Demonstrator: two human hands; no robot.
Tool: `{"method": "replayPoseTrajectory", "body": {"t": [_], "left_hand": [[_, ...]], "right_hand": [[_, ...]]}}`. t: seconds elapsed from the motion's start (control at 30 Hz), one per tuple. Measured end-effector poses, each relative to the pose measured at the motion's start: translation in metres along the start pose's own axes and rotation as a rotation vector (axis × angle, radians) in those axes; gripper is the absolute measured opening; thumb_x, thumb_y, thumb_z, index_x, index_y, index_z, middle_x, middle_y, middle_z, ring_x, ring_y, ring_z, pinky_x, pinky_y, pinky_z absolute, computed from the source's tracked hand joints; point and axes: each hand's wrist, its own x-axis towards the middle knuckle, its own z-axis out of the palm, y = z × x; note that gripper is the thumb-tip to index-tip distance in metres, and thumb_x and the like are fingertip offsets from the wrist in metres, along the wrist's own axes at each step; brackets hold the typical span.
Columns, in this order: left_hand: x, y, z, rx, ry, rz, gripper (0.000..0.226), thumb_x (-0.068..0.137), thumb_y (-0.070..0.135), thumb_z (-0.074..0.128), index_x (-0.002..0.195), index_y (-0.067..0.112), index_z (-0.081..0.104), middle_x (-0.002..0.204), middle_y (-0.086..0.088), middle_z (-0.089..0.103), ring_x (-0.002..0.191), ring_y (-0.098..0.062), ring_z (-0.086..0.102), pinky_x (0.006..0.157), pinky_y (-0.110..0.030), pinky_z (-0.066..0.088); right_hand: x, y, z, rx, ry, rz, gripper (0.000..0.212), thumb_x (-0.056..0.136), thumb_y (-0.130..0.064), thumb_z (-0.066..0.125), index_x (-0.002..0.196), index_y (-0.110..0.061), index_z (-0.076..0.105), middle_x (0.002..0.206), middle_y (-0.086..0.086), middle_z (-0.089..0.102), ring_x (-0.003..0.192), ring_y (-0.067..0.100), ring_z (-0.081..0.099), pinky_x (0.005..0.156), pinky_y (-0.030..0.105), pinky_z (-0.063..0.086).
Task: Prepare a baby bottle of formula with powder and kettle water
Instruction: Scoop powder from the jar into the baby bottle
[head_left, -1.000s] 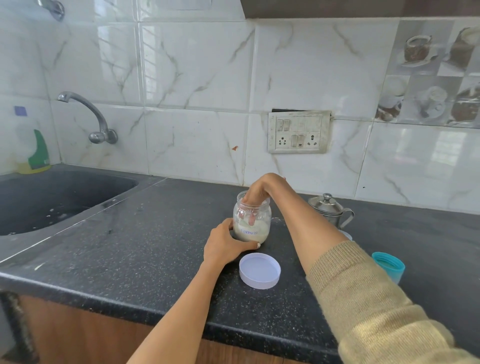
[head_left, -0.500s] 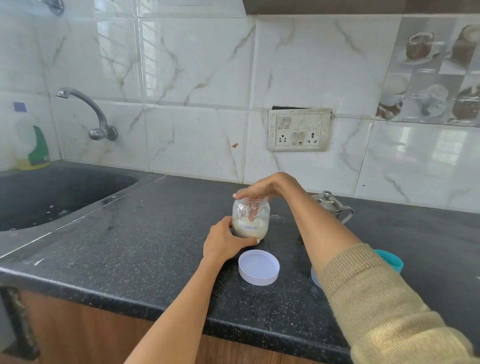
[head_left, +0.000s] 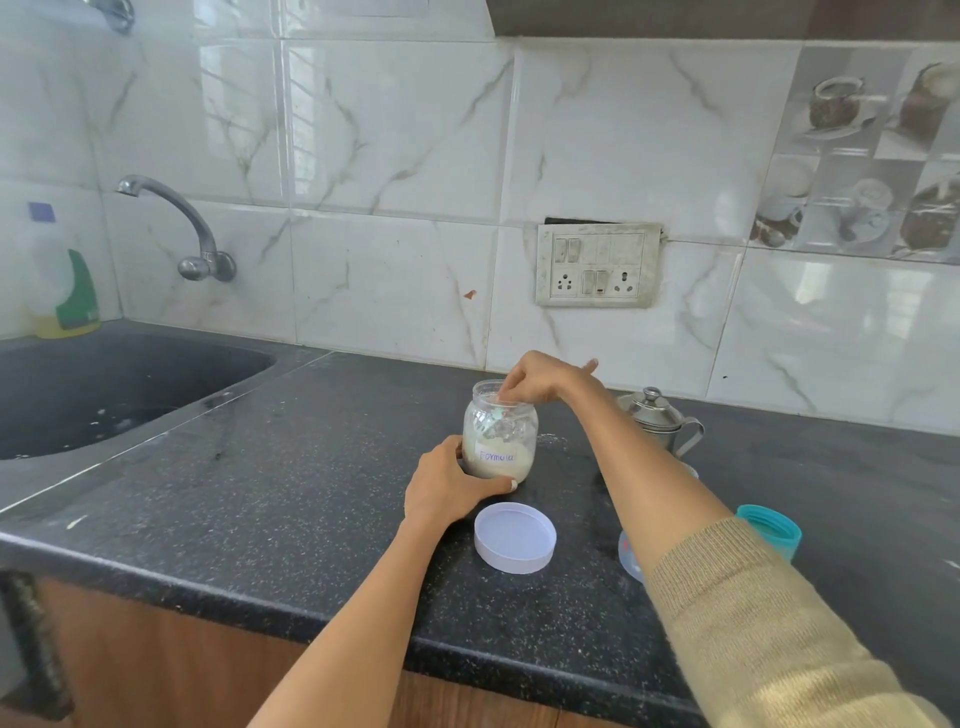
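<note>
Nearest on the speckled black stone counter (head_left: 260, 519) lies a round white plastic lid (head_left: 515, 538), open side up. To its right, mostly hidden behind the right forearm in its beige knitted sleeve (head_left: 769, 623), a clear baby bottle (head_left: 629, 558) shows only an edge, with a teal plastic bottle cap (head_left: 770, 530) just beyond it.

Just behind the lid, the left hand (head_left: 447, 491) is wrapped around the lower side of a clear round jar labelled "Formula" (head_left: 500, 431), holding it upright on the counter. The jar is roughly a third full of pale powder.

The change is in the right hand (head_left: 537, 382). A second ago its fingers reached deep inside the jar; now it has risen to the rim, fingertips pinched together on the top of a small pale scoop handle (head_left: 500, 410) — the bowl is blurred behind the glass, so whether it holds powder cannot be told. The scoop seems to be coming out, and carrying it across to the bottle looks next.

Further right stands a small steel kettle with a knobbed lid (head_left: 657, 418), untouched. Far left — a dark sink (head_left: 218, 358) beneath a curved tap (head_left: 179, 223).
</note>
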Motion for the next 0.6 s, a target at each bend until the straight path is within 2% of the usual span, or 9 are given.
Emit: {"method": "replayPoseTrajectory", "body": {"t": [0.07,0.17,0.23,0.4,0.53,0.6], "left_hand": [[0.000,0.000,0.000,-0.002,0.002,0.002,0.077,0.055,0.055,0.079,0.120,0.026,0.050,0.115,0.006,0.062,0.101,-0.014,0.059,0.084,-0.034,0.052],[0.000,0.000,0.000,0.002,0.002,0.003,0.077,0.056,0.055,0.079,0.121,0.025,0.050,0.116,0.005,0.062,0.103,-0.014,0.059,0.084,-0.033,0.051],[0.000,0.000,0.000,0.005,-0.001,0.001,0.077,0.056,0.055,0.079,0.121,0.026,0.050,0.116,0.006,0.062,0.103,-0.014,0.059,0.084,-0.033,0.051],[-0.001,0.001,-0.001,0.013,-0.006,-0.009,0.077,0.054,0.057,0.078,0.119,0.026,0.050,0.112,0.007,0.062,0.100,-0.014,0.059,0.084,-0.037,0.053],[-0.003,0.002,-0.002,0.013,-0.010,-0.021,0.078,0.051,0.058,0.078,0.117,0.027,0.051,0.111,0.008,0.063,0.100,-0.014,0.060,0.084,-0.039,0.053],[-0.005,0.004,-0.004,0.013,-0.014,-0.022,0.077,0.051,0.059,0.078,0.116,0.028,0.051,0.111,0.008,0.063,0.099,-0.014,0.060,0.084,-0.039,0.053]], "right_hand": [[-0.005,-0.004,-0.001,-0.041,0.085,0.006,0.021,0.086,-0.037,0.063,0.100,-0.025,0.074,0.102,-0.002,0.071,0.119,0.021,0.051,0.098,0.071,-0.021],[-0.013,-0.014,-0.001,-0.073,0.128,-0.052,0.015,0.086,-0.030,0.066,0.096,-0.024,0.075,0.093,-0.003,0.071,0.117,0.018,0.055,0.095,0.070,-0.025],[-0.016,-0.020,-0.003,-0.071,0.084,-0.076,0.016,0.088,-0.028,0.064,0.100,-0.023,0.074,0.095,-0.005,0.070,0.120,0.018,0.053,0.095,0.070,-0.025],[-0.022,-0.023,-0.007,-0.024,-0.013,-0.053,0.026,0.092,-0.033,0.058,0.113,-0.024,0.070,0.120,-0.002,0.067,0.130,0.025,0.045,0.097,0.070,-0.022],[-0.022,-0.008,-0.013,0.095,-0.019,-0.014,0.026,0.089,-0.037,0.062,0.108,-0.022,0.072,0.118,-0.002,0.068,0.132,0.024,0.042,0.100,0.067,-0.023],[-0.023,0.000,-0.017,0.166,0.004,0.025,0.024,0.088,-0.037,0.064,0.104,-0.022,0.074,0.112,-0.003,0.071,0.128,0.020,0.043,0.104,0.065,-0.018]]}}
